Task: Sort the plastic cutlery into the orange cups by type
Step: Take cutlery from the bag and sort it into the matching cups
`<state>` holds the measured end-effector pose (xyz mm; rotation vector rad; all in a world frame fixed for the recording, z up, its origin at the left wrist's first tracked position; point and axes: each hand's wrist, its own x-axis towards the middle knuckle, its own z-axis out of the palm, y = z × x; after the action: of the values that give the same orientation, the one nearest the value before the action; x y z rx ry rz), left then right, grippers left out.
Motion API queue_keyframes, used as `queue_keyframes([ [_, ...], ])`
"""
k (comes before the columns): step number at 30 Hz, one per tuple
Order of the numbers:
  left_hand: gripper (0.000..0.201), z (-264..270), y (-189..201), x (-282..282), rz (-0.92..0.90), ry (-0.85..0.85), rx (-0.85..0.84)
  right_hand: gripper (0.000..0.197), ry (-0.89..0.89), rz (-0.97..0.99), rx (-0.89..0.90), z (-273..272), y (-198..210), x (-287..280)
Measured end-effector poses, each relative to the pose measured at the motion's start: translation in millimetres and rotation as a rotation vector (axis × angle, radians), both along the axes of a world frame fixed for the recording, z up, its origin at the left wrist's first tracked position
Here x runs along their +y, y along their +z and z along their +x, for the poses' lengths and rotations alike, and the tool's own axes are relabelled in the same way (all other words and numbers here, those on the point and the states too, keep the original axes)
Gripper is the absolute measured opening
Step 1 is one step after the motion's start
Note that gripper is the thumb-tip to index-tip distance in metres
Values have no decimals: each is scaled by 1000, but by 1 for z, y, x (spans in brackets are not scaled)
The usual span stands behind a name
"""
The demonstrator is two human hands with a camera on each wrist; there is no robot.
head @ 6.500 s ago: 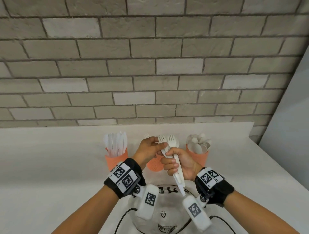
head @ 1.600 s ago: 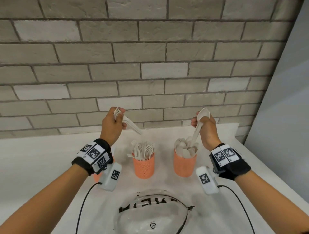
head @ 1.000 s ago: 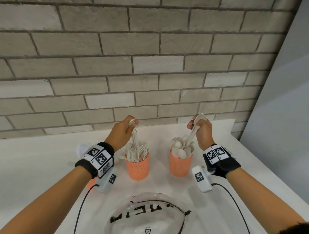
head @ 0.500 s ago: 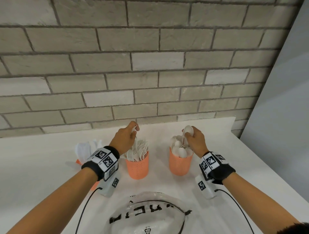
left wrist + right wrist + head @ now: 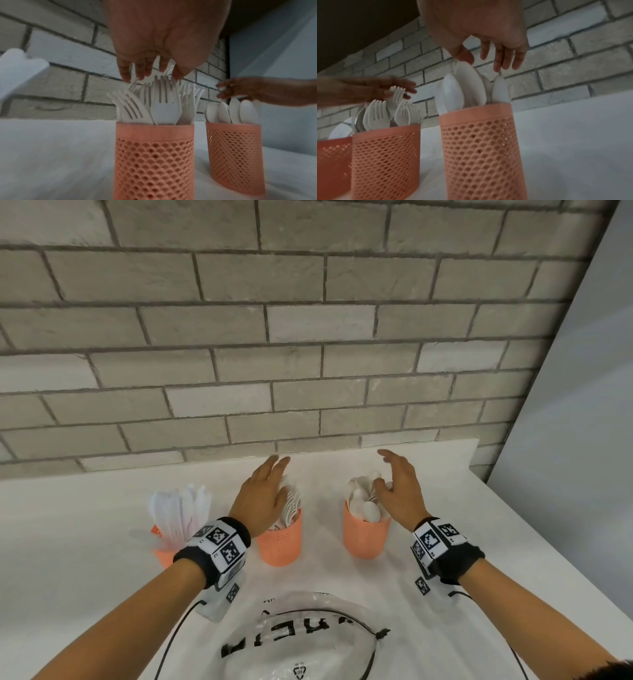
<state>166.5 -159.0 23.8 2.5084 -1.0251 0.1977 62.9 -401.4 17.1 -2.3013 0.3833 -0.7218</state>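
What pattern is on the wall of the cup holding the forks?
Orange cup: plain band at the rim, scale-like perforated mesh below. Clearest in the left wrist view.

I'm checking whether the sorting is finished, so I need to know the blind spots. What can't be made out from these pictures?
- Left cup: head view, mostly behind the left wrist band; right wrist view cuts it at the edge.
- Its white pieces: blurred, type unclear.
- Plastic bag: cut off by the bottom edge, contents unreadable.
- Fork cup: the left hand covers part of its contents.
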Motion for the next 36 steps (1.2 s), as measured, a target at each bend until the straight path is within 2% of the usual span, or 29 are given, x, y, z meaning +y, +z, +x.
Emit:
queue_keyframes([
  [3, 75, -4, 1, -6, 83, -84, -96, 57, 85, -213, 1, 5, 7, 4],
  [6, 94, -7, -7, -7, 241, -34, -71, 61, 106, -369, 259, 9, 1, 6],
  [8, 103, -9, -13, -6, 301, -9, -48, 56, 117, -364, 418, 7, -7, 6],
  [11, 121, -10, -15, 0, 304, -3, 2, 55, 110, -278, 456, 5, -7, 6],
  [12, 119, -10, -13, 3, 253, 16, 35, 57, 97, -253, 449, 6, -5, 7],
  [16, 81, -10, -9, 7, -86, 226, 177, 67, -17, -118, 390, 7, 0, 9],
  [18, 78, -11, -14, 7, -131, 277, 308, 73, -26, -60, 418, 7, -4, 12],
  [21, 78, -13, -20, 3, -96, 227, 380, 76, 5, -45, 430, 12, -10, 17],
  [24, 79, -14, -21, -5, -41, 141, 242, 77, 41, -174, 438, 20, -10, 22],
  [27, 94, -10, -28, -10, 62, 31, 75, 64, 50, -363, 499, 25, -9, 28],
  [29, 98, -3, -36, -12, 146, 3, 6, 57, 59, -404, 527, 25, -8, 29],
  [34, 109, 0, -37, -14, 186, 21, 2, 52, 64, -415, 577, 24, -6, 31],
  [36, 114, -3, -32, -13, 182, 27, 52, 52, 72, -411, 606, 23, -4, 32],
])
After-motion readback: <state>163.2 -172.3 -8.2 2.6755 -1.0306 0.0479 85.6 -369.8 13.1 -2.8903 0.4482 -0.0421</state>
